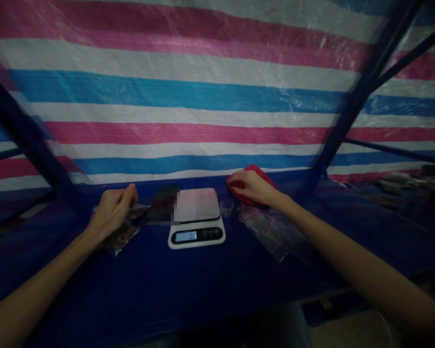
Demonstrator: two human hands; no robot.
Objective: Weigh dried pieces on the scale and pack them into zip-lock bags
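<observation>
A white digital kitchen scale (196, 217) sits in the middle of a dark blue table (174, 285), its display lit. My left hand (113, 210) is curled, fingers closed, on a clear plastic bag of brown bits (122, 235) left of the scale. My right hand (252, 187) rests on a red cloth-like object (253, 170) behind and to the right of the scale. A small clear cup (226, 207) stands between the scale and my right hand. Clear zip bags (271, 229) lie under my right wrist.
A pink, white and blue striped tarp (203, 96) forms the wall behind the table. Dark blue frame bars (362, 82) slant up on both sides. A dark blurred object (163, 205) lies left of the scale. Dim items (413, 186) lie at the far right.
</observation>
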